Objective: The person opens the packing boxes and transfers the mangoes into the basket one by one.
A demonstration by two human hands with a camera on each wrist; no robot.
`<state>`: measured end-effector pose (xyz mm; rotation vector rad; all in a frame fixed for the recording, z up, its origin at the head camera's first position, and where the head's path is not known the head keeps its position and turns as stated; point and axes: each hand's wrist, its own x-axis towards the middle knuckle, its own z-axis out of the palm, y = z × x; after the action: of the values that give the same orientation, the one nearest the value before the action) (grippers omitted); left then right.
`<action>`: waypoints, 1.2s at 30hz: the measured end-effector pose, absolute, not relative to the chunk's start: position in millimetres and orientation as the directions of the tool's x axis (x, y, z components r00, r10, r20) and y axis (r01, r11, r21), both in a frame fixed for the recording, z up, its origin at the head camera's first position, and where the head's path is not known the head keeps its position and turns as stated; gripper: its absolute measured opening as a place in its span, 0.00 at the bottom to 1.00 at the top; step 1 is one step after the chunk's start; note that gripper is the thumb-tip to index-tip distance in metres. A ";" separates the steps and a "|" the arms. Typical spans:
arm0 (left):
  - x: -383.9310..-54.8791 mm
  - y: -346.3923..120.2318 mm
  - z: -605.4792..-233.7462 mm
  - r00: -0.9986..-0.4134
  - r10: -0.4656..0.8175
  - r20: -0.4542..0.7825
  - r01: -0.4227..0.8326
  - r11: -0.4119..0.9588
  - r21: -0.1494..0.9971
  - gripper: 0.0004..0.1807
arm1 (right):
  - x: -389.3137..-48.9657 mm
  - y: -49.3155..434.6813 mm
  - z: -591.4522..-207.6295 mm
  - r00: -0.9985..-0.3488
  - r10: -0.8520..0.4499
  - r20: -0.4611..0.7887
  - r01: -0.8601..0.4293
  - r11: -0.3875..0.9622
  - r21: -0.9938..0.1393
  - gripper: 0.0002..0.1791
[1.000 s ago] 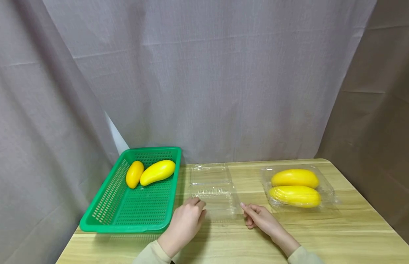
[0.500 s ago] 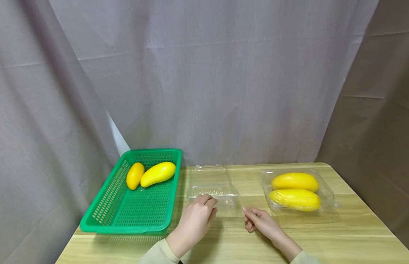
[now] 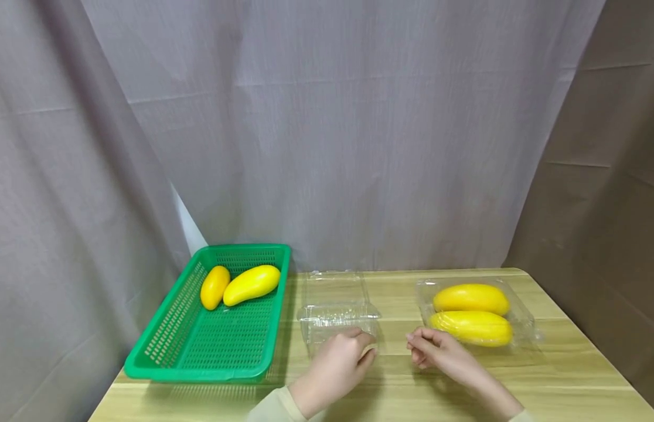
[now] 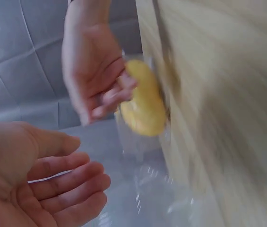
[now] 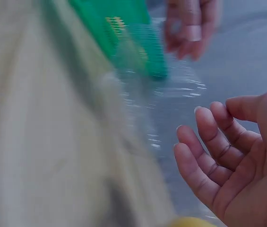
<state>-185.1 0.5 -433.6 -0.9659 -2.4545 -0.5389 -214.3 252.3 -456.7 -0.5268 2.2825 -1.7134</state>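
Observation:
My left hand (image 3: 340,363) hovers at the front of a clear plastic clamshell box (image 3: 337,313), overlapping its near part in the head view. That box has its lid tipped back and nothing inside. Loosely bent fingers and a bare palm show on this hand (image 4: 57,184) in the left wrist view. To the right, my right hand (image 3: 443,357) is over the table between the two boxes. Its fingers (image 5: 209,137) are loosely curled with nothing held, thumb near the index finger. A second clear box (image 3: 424,287) holds two yellow mangoes (image 3: 470,328).
A green plastic basket (image 3: 276,328) stands on the left with two more mangoes (image 3: 251,285) at its far end. Grey curtains (image 3: 358,146) hang behind the wooden table (image 3: 569,381) and along both sides.
My left hand has moved right across the front of the empty box. The right hand has drawn back to the right, away from that box. The head view has tilted slightly upward.

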 end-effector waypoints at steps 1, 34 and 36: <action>-185.6 4.6 -435.0 -0.667 0.541 0.513 0.715 0.660 0.233 0.07 | -214.2 256.9 -450.7 -0.911 -0.411 0.043 -0.162 0.260 -0.952 0.17; -224.3 110.0 -474.9 -0.934 0.349 0.074 0.234 0.444 0.865 0.33 | -222.6 459.8 -447.1 -0.988 -0.042 -0.146 0.061 0.769 -0.637 0.32; -225.9 111.4 -476.9 -0.934 0.347 0.083 0.236 0.429 0.872 0.33 | -223.6 456.7 -450.5 -0.989 -0.035 -0.147 0.075 0.728 -0.681 0.30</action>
<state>-225.9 111.4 -476.9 -0.5622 -2.7460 -1.6467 -223.6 456.7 -450.5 0.0329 2.7799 -1.1059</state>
